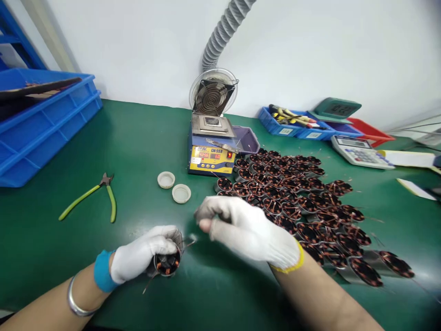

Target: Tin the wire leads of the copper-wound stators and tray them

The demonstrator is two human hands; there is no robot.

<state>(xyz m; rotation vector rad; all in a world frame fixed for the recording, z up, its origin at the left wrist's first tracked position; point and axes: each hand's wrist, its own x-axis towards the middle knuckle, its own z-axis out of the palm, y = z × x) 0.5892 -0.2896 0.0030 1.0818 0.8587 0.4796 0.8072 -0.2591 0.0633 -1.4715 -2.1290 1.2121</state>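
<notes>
My left hand (pixel 148 252), in a white glove with a blue cuff, is wrapped around a wire-wound motor stator (pixel 167 264). Copper windings show in its open end, and thin wire ends stick out of it. To its right and a little higher hovers my right hand (pixel 241 225), in a white glove with a yellow cuff. Its fingers curl towards the thumb, a bare fingertip shows, and motion blurs it slightly. Whether anything is pinched there is hidden. Beyond my right hand stand many similar stators (pixel 291 210) in a dense group.
Green-handled cutters (pixel 109 195) lie at left, near two small white dishes (pixel 181 193). Behind are a solder pot (pixel 212 142) with a lit display and a purple bin (pixel 246 139). Blue crates (pixel 51 124), tool trays (pixel 292 131), a calculator (pixel 360 151) and an exhaust hose (pixel 223 34) surround the bench.
</notes>
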